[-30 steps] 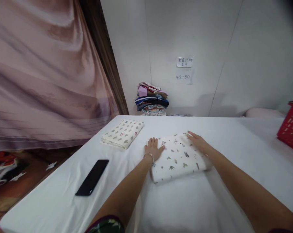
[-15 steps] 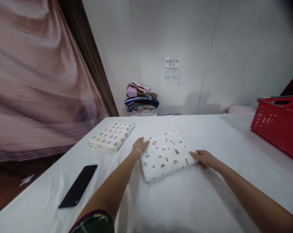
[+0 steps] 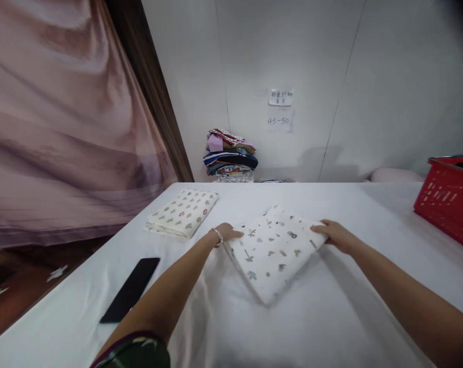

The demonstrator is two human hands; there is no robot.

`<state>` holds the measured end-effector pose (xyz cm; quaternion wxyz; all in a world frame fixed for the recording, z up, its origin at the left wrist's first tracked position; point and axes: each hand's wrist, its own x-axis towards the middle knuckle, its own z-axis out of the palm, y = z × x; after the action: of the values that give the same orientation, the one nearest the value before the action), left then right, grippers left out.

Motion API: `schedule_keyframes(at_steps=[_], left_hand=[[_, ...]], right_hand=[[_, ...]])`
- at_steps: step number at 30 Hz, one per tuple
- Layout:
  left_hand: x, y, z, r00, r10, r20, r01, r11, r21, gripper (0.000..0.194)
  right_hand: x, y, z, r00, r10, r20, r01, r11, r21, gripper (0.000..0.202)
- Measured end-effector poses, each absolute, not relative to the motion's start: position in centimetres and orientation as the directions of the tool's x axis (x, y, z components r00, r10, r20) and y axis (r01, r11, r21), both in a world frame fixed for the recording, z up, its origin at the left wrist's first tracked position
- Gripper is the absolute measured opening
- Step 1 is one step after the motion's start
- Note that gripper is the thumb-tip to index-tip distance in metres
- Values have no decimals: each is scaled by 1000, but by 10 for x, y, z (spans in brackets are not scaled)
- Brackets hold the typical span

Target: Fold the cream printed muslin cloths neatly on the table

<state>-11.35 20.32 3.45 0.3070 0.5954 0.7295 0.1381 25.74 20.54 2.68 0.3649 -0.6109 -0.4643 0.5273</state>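
1. The left hand (image 3: 228,233) grips the left side of a folded white cloth (image 3: 277,250), the thumb lying on top and the other fingers mostly hidden beneath.
2. The right hand (image 3: 336,236) pinches the right corner of the same cloth, thumb and fingers closed on its edge.
3. The white cloth is between the two hands, over the middle of the table (image 3: 373,230), turned so that one corner points toward the person; whether it is fully clear of the tabletop I cannot tell. Small plant-like and other shapes are printed on it.
4. A bracelet (image 3: 217,236) circles the left wrist, and a dark green patterned sleeve (image 3: 139,352) covers the upper part of that arm.
5. A folded cream cloth (image 3: 183,212) with small printed shapes lies flat beyond the left forearm, near the table's left edge.
6. A black phone (image 3: 133,289) lies just beside the left forearm.
7. A red basket (image 3: 446,204) stands at the far right, well apart from the right hand.
8. Beyond the table's far edge, a pile of folded cloths (image 3: 231,156) rises against the wall (image 3: 292,46), left of two paper notes (image 3: 280,97).
9. A pink curtain (image 3: 62,128) hangs at the left.
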Motion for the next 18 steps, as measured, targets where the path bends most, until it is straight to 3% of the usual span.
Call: schedule_keyframes(at_steps=[3,5,7,11,16,18], left_hand=[[-81,160,24,108,834,-542,739,297,604,38],[-54,132,16,282,740,-610,680,295,672,38],[-34,111,10,321,752,-576,652,265,710,36],[-28,102,7,228,852,-472,560,282,779,32],[-33,121,3,133,913,-386,307,333,892,22],[-27,126,-1,122,920,-374,247,337,909,18]], right_hand=[[268,252,34,198,964,-179,198,-218,-956,54],[269,274,31,275,951,-140,243,-210,-947,58],[266,284,23,326,937,-125,316,-233,-920,62],[256,270,4,321,947,-25,482,-186,-856,61],[235,215,8,111,972,207,682,77,-727,38],[220,186,14,-34,980,198,691,166,-703,33]])
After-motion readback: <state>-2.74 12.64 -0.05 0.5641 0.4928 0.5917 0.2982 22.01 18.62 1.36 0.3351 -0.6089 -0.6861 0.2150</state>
